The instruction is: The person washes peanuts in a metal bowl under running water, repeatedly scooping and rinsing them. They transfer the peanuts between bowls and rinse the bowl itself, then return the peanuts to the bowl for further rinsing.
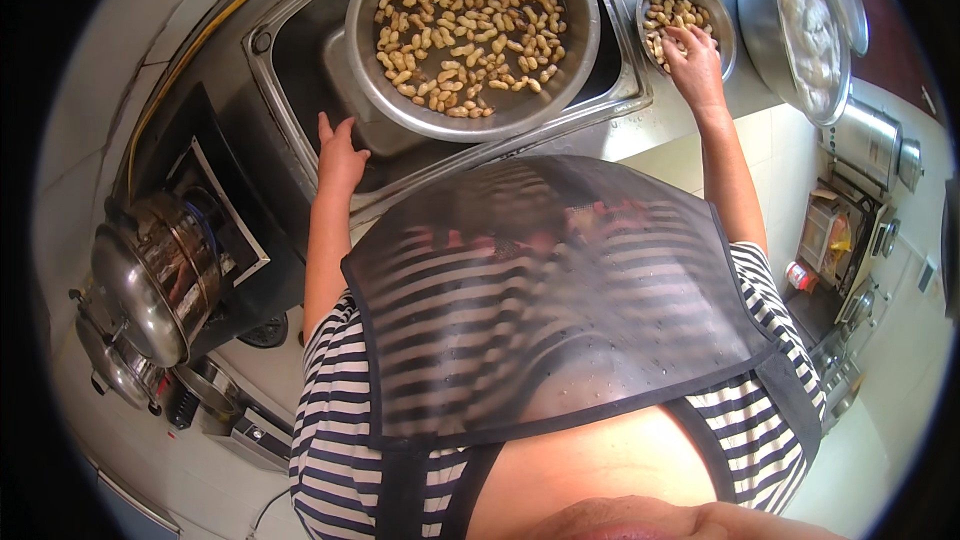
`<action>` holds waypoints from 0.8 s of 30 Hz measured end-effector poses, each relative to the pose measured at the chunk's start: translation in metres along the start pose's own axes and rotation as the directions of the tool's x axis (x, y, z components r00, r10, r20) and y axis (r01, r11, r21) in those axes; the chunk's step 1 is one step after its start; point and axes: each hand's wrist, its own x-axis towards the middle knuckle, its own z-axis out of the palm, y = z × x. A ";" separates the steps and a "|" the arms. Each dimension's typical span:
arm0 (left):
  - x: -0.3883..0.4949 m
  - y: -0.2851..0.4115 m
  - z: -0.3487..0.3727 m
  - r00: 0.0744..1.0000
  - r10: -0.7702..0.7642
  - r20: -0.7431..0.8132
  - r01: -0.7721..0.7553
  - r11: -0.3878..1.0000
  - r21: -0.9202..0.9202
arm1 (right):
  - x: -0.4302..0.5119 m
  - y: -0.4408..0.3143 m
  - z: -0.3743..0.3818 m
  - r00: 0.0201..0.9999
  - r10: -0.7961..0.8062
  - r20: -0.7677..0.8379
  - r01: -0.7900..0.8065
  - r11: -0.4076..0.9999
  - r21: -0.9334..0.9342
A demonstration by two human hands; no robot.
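Observation:
A wide stainless steel basin [358,67] rests over the sink, with many unshelled peanuts [480,22] lying in dark water inside it. Left of the basin, my left hand [341,157] hovers by the sink's near left edge, fingers spread and holding nothing. My right hand [694,64] reaches into a smaller metal bowl [729,37] on the counter to the right. Its fingertips touch the peanuts [667,11] in that bowl; whether they pinch one is hidden.
The double-rimmed sink [300,157] is set in a metal counter [615,127]. Right of the bowl stands a large metal pot [765,37] with white contents. A lidded steel pot [142,292] is on a stove at the left. A yellow hose [217,19] runs along the back left.

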 end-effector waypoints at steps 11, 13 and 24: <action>0.019 -0.017 -0.022 0.927 0.282 -0.248 -0.180 0.914 0.365 | 0.051 -0.101 0.047 0.892 -0.445 -0.082 0.429 0.774 0.466; 0.031 -0.022 -0.024 0.991 0.101 0.089 -0.083 0.978 -0.190 | 0.069 -0.122 0.068 0.867 -0.497 -0.040 0.464 0.776 0.427; 0.166 0.142 -0.020 0.644 0.694 -0.323 -0.677 0.713 0.182 | 0.163 -0.185 0.160 0.676 -0.721 0.150 0.621 0.667 0.412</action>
